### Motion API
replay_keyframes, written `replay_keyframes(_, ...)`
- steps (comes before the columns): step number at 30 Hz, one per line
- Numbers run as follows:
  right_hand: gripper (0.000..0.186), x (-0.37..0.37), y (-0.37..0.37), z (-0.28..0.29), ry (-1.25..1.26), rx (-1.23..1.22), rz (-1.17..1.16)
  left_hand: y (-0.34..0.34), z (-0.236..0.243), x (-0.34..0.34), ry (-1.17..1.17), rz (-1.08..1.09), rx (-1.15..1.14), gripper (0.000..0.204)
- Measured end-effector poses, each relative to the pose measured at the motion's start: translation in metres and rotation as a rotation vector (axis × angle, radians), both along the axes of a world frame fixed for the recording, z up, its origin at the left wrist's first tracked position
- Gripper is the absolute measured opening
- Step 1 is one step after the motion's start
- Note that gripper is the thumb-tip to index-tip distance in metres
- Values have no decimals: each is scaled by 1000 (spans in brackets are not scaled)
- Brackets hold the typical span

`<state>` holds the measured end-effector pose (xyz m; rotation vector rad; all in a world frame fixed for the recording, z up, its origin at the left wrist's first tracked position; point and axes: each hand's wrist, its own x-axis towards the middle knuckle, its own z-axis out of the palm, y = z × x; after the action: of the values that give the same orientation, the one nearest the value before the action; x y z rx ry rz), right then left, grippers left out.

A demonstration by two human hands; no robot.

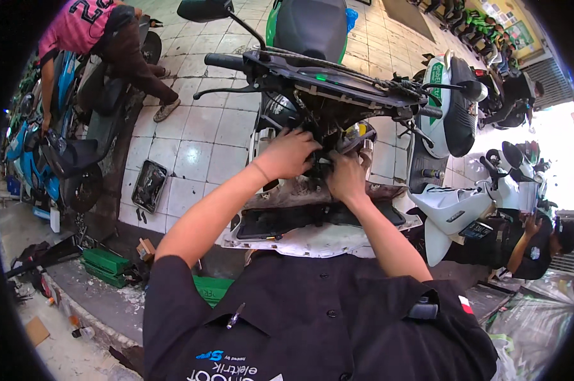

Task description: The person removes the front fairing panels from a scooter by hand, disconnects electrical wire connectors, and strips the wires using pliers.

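Observation:
I stand over the front of a scooter whose headstock area is stripped open, with dark cables and parts (322,124) showing below the handlebar (337,79). My left hand (290,154) reaches in from the left, its fingers curled against the dark parts. Close beside it, my right hand (349,174) has its fingers closed at a small black part by the wiring. What either hand grips is hidden among the cables. Nearest me lies the white-edged front body panel (318,244), dirty inside. A piece with yellow on it (358,132) sits just beyond my right hand.
A black tray of small parts (149,185) lies on the tiled floor at left. Beyond it a person in a pink shirt (77,28) bends over a blue scooter (26,152). Green boxes (104,267) stand lower left. At right are white scooters (452,206) and a crouching person (534,247).

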<state>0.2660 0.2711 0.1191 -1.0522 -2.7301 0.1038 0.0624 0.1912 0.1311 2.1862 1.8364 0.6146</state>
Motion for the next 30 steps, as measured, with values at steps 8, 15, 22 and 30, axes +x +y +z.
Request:
replay_keyframes(8, 43, -1, 20, -19, -116, -505, -281, 41, -48, 8, 209, -124, -144, 31)
replay_keyframes(15, 43, -7, 15, -22, -42, -449, -173, 42, -54, 4, 25, -78, -216, 37)
replay_keyframes(22, 45, -11, 13, -19, -33, -393, -191, 47, -60, 0, -54, -145, -188, 42)
replay_keyframes(30, 47, -12, 12, -15, -49, -339, -227, 45, -60, -2, -27, -261, -93, 36)
